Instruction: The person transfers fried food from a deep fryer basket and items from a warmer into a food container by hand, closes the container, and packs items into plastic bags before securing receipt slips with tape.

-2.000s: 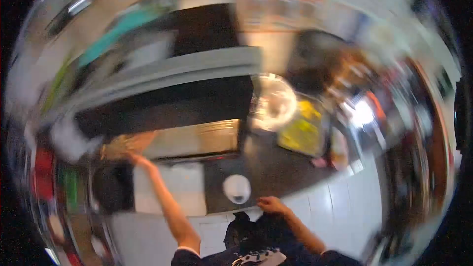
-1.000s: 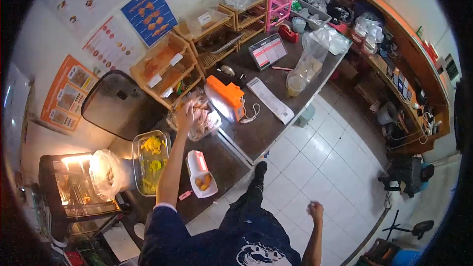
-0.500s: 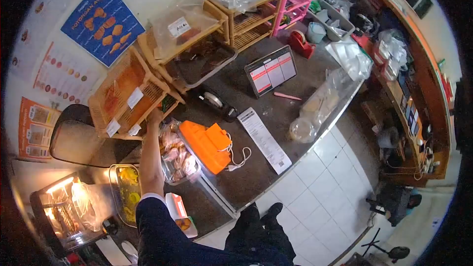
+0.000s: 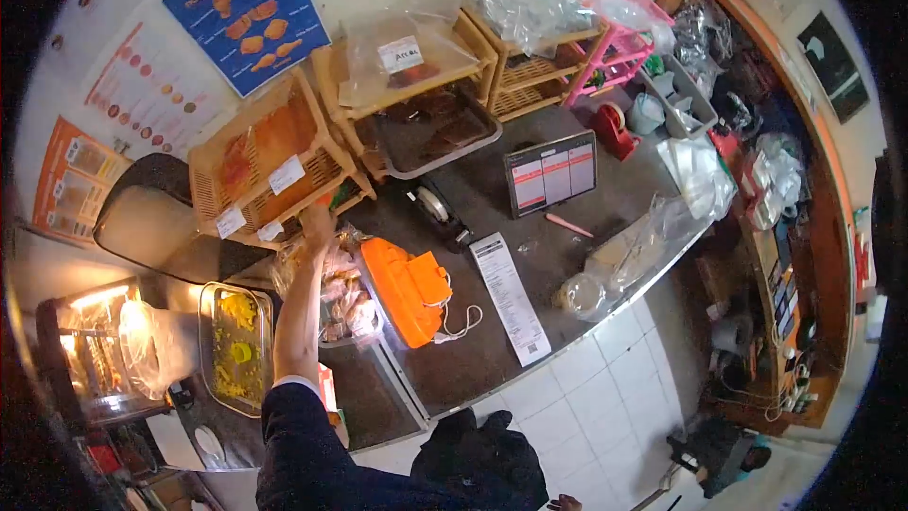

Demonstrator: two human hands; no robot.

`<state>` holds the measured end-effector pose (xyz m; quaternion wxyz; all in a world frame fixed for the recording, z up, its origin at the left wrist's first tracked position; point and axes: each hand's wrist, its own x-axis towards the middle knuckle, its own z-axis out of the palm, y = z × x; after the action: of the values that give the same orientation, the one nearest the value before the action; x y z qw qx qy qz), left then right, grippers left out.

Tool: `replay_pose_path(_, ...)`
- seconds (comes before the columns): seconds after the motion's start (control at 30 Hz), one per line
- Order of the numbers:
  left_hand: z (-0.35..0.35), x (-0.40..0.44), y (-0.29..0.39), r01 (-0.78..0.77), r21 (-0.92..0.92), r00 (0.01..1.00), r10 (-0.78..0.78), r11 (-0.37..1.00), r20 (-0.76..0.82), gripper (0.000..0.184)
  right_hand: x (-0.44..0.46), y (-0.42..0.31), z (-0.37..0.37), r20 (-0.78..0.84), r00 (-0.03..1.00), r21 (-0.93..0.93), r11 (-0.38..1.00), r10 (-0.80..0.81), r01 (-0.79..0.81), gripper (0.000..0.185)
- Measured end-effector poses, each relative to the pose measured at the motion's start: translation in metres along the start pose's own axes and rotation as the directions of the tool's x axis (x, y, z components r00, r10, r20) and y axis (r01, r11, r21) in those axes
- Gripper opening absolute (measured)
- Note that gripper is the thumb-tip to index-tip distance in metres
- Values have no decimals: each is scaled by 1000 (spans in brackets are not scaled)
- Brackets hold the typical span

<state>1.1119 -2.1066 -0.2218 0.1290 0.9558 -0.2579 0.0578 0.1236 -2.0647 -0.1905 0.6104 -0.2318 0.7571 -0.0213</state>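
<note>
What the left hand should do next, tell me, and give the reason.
Probably the left hand should close on something in the lower opening of the basket rack and draw it out: the arm stretches over the counter, and the hand is at that opening, near a small green item. Whether it already grips anything is hidden.

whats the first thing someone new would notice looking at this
Probably the bright orange device, sitting on the dark counter to the left of a long printed receipt. Next might come the glowing food warmer at lower left and the blue POTONGAN AYAM poster at upper left. The left hand could also draw the eye, at the low front edge of the tan rack.
</note>
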Motion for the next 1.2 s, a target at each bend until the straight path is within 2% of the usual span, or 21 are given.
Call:
replay_pose_path(0.03,-19,-11,11,-98,102,993,91,990,73,42,1,7,0,90,988,14,993,-122,121,52)
replay_pose_path(0.13,-6,-24,-5,-184,176,982,175,967,69,40,11,0,10,170,981,-126,985,-93,115,46)
replay_pose_path(0.2,-14,-31,1,-119,212,990,132,970,-48,31,44,8,2,226,967,-272,945,-119,180,45)
replay_pose_path(0.23,-35,-33,6,-84,-34,995,83,996,-49,25,55,5,2,325,897,-418,805,-300,421,45)
replay_pose_path(0.27,-50,-39,8,-43,-276,999,33,960,-40,21,20,-17,24,241,877,-482,733,-416,480,44)
replay_pose_path(0.3,-44,-44,4,-51,-241,968,-11,969,-251,14,36,-20,19,275,899,-412,802,-342,432,43)
replay_pose_path(0.4,-92,-84,16,-97,-303,921,-30,948,-389,29,128,-10,-2,387,881,-370,830,-271,418,49)
replay_pose_path(0.43,-128,-109,36,17,-432,945,-157,901,-288,27,154,-25,-8,583,645,-555,338,-494,760,33)
replay_pose_path(0.47,-162,-134,53,142,-543,946,-276,827,-172,25,181,-34,-11,817,320,-487,-276,-479,829,22)
replay_pose_path(0.5,-166,-159,45,129,-646,925,-326,752,-194,20,192,-48,6,580,679,-727,90,-450,681,41)
replay_pose_path(0.57,-167,-223,12,46,-824,868,-431,565,-247,18,171,-80,26,491,800,-443,691,-345,570,35)
replay_pose_path(0.6,-187,-261,-2,-153,-742,839,-310,653,-446,26,132,-113,53,440,850,-231,879,-289,418,34)
replay_pose_path(0.63,-210,-299,-12,26,-876,849,-474,481,-235,23,122,-143,83,355,922,-398,867,-157,301,33)
replay_pose_path(0.67,-234,-337,-23,192,-946,798,-603,263,-6,21,125,-159,97,409,900,-456,820,-153,347,29)
replay_pose_path(0.7,-279,-350,7,229,-937,753,-658,263,-1,22,109,-179,118,419,892,-547,737,-170,398,26)
replay_pose_path(0.73,-286,-371,5,230,-937,743,-669,264,-6,22,185,-159,108,591,751,-484,616,-294,622,24)
replay_pose_path(0.83,-303,-423,-9,299,-928,693,-719,221,52,24,165,-208,162,778,567,-484,317,-272,816,24)
replay_pose_path(0.93,-290,-460,-16,108,-952,739,-664,287,-116,19,105,-249,212,728,673,-526,526,-127,668,26)
replay_pose_path(1.07,-195,-534,-36,542,-682,681,-732,491,14,28,77,-261,249,795,588,-466,471,-148,749,28)
replay_pose_path(1.13,-160,-574,-40,639,-497,718,-688,587,110,39,42,-258,274,783,603,-536,330,-151,777,27)
replay_pose_path(1.2,-162,-584,-36,649,-510,671,-740,564,36,42,28,-245,305,801,577,-535,244,-157,809,26)
